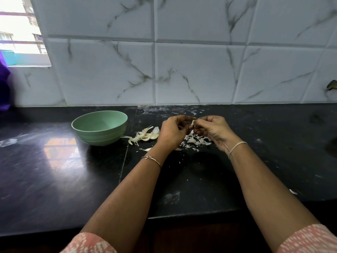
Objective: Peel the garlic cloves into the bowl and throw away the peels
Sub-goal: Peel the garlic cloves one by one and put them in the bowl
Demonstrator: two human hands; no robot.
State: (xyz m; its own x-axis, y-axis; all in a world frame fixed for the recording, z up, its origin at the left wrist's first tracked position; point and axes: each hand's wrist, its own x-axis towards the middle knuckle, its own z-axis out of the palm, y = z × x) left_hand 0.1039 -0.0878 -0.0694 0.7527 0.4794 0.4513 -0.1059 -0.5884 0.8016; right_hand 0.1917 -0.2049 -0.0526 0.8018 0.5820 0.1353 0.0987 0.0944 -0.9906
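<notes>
A pale garlic clove [192, 123] is held between both hands above the black counter. My left hand [172, 131] curls round it from the left, and my right hand [213, 130] pinches it from the right. A heap of unpeeled garlic cloves [144, 136] lies just right of the green bowl [99, 127]. Under my hands a scatter of white peels [196, 141] covers the counter. I cannot see into the bottom of the bowl well; it looks empty.
The black stone counter [73, 170] runs left to right, its front edge near my elbows. A marble-tiled wall [182, 70] stands behind. A window [20, 33] sits at the far left, with a purple thing [4, 84] below it. One stray peel [293, 192] lies right.
</notes>
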